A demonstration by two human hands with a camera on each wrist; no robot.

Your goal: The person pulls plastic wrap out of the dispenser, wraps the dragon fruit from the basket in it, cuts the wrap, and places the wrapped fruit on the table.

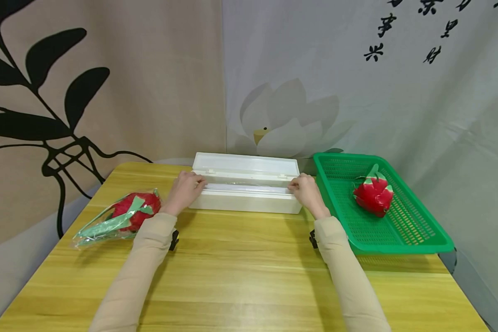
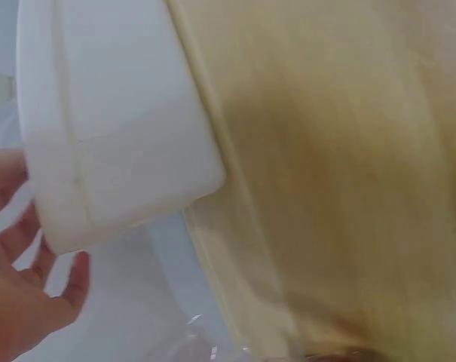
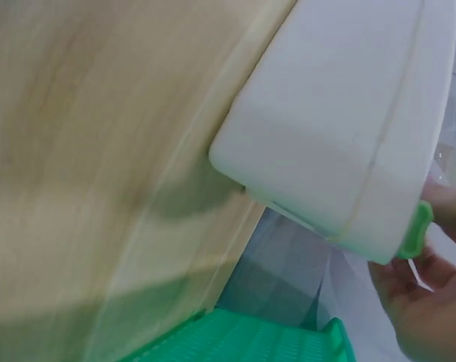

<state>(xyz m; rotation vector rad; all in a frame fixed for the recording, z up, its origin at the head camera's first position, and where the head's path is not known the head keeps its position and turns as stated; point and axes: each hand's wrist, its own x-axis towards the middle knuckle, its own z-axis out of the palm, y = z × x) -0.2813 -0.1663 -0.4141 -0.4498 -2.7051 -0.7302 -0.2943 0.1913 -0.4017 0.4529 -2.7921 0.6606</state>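
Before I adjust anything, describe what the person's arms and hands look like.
Both arms wear long, plain beige sleeves, ending at the wrists. A small black wrist attachment shows beside each cuff. The left hand and right hand are ungloved.

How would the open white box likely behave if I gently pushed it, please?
The white box would probably slide rather than roll, given its long, flat-sided shape. Its straight, smooth walls suggest it is fairly stiff. Its raised lid might swing if jolted.

The basket (image 1: pixel 394 249) rests on the table (image 1: pixel 240 272). Inside the basket lies a fruit (image 1: pixel 374 194); well left of the basket, a bagged fruit (image 1: pixel 126 216); behind the basket, a printed cloth (image 1: pixel 402 106).
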